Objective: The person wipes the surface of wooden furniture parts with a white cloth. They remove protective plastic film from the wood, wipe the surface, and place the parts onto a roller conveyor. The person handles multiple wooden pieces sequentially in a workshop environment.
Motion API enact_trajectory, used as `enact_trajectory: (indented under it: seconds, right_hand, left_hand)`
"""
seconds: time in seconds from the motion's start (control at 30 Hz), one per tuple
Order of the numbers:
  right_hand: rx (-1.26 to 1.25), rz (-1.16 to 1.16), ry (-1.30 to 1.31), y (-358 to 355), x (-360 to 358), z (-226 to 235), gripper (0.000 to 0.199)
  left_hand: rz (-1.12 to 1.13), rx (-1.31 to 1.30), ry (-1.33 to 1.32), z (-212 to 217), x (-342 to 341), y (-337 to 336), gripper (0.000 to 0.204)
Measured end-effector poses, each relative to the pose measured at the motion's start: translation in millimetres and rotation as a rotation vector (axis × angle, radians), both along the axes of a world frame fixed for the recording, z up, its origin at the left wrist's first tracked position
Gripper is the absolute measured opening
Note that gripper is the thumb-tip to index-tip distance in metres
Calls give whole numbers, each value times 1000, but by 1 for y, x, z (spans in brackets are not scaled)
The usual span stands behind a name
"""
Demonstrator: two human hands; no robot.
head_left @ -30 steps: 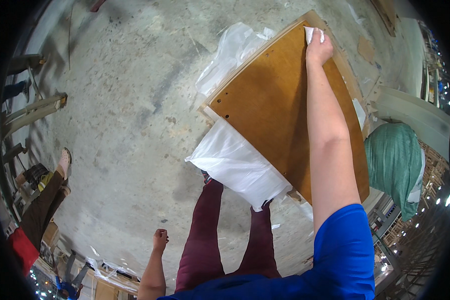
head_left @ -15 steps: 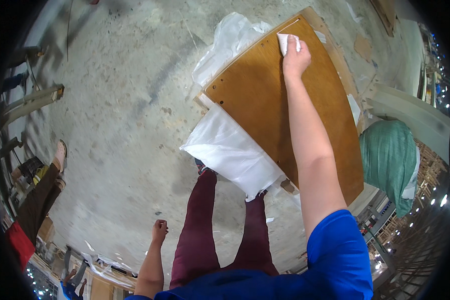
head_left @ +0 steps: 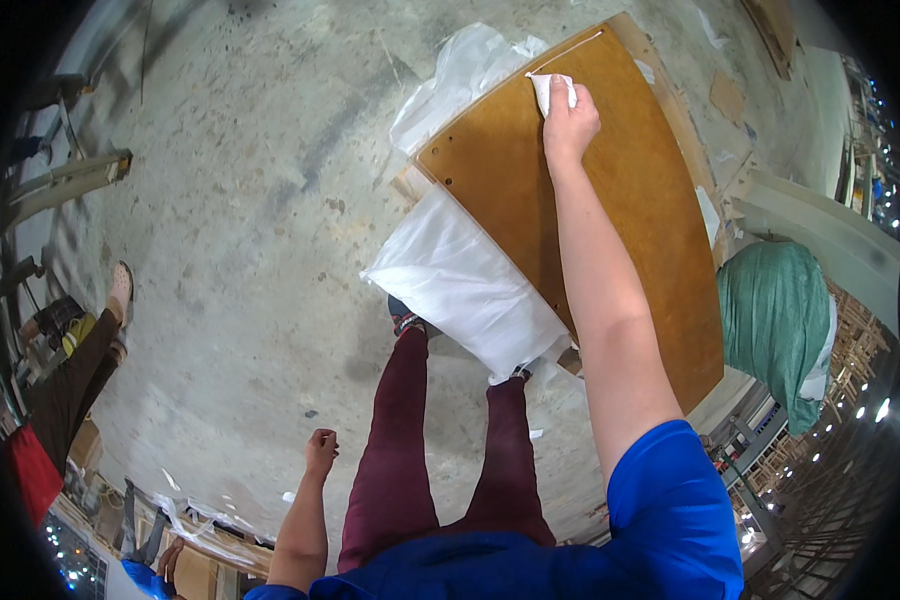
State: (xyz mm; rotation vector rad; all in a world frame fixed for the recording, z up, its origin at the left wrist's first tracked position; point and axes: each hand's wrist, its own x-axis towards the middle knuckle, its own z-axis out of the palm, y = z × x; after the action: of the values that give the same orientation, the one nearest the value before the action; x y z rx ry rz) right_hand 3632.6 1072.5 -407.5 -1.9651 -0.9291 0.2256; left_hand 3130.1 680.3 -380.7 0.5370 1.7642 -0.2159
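Right hand (head_left: 570,122) grip holds white cloth (head_left: 550,90) on brown board (head_left: 610,200); left hand (head_left: 320,450) loosely curled, empty.

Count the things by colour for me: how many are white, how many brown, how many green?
White: 3 - the small cloth under the right hand, the plastic sheet by the feet, the crumpled plastic at the board's far edge.
Brown: 1 - the wooden board.
Green: 1 - the sack.
Total: 5

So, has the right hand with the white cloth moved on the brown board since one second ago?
Yes. The right hand with the white cloth slid from the brown board's far right corner leftward along its far edge.
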Motion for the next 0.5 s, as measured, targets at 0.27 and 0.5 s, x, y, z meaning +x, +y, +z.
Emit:
enact_trajectory:
  seconds: [0.27,0.5]
  right_hand:
    - [-29,45,-46,-15,-17,-3,33]
    - [-46,175,81,-52,-69,-1,32]
  left_hand:
    - [-1,15,-34,-3,1,-9,19]
    - [60,48,-69,-6,5,-17,18]
